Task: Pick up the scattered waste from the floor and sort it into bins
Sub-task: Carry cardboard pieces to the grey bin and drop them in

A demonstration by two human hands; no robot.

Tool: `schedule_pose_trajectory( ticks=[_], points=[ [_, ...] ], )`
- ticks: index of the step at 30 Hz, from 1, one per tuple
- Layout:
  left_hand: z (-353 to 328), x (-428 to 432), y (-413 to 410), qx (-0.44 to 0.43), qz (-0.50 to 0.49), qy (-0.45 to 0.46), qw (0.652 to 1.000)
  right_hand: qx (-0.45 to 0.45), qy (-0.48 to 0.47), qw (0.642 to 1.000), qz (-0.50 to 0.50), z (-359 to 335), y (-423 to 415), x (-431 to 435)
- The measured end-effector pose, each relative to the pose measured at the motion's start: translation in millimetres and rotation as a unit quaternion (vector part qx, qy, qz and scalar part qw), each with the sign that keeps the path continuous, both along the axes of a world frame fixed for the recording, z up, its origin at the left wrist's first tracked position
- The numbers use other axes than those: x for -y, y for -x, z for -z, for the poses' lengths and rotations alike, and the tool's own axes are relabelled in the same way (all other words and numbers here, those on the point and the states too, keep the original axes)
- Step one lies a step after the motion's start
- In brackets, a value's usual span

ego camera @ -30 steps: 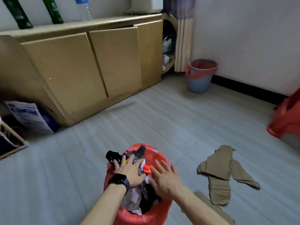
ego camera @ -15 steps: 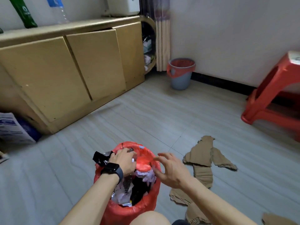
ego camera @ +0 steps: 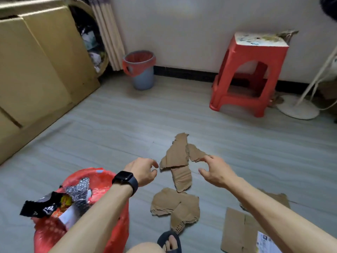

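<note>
Wrappers (ego camera: 43, 207) fill the red bin (ego camera: 82, 173); left grip (ego camera: 142, 173) and right grip (ego camera: 217, 173) hover empty, fingers loosely curled, over torn cardboard (ego camera: 177, 156) on the floor (ego camera: 91, 143); next, likely gathering those pieces.

The left hand (ego camera: 144, 172) and right hand (ego camera: 217, 172) hover empty, fingers loosely curled, above torn cardboard (ego camera: 177, 156) beside the red-lined bin (ego camera: 102, 177).

A red stool (ego camera: 255, 52) is standing at upper right, a white fan base (ego camera: 299, 110) sitting beside it; tan cabinets (ego camera: 36, 61) are filling upper left.
</note>
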State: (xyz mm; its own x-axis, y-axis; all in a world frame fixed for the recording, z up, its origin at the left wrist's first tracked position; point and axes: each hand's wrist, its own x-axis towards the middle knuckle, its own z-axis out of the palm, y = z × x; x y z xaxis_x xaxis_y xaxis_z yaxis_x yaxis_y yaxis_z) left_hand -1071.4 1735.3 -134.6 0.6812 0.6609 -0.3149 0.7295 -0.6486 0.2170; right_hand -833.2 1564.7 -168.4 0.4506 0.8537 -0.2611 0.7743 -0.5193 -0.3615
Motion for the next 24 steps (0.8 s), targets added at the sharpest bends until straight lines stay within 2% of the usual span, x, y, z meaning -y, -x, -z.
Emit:
schedule_pose_trajectory(
  ticks=[7, 15, 19, 24],
  points=[
    [80, 48, -67, -0.088, 0.065, 0.096, 0.989, -0.046, 0.112, 0.989, 0.086, 72, -39, 84],
    [168, 70, -90, -0.185, 0.091, 0.115, 0.972, -0.091, 0.245, 0.957, 0.128, 151, -50, 148],
    [195, 72, -88, -0.221, 0.083, 0.131, 0.963, -0.074, 0.266, 0.952, 0.134, 171, -47, 158],
    [227, 77, -88, -0.204, 0.060, 0.149, 0.966, -0.044, 0.256, 0.955, 0.144, 193, -44, 162]
  ],
)
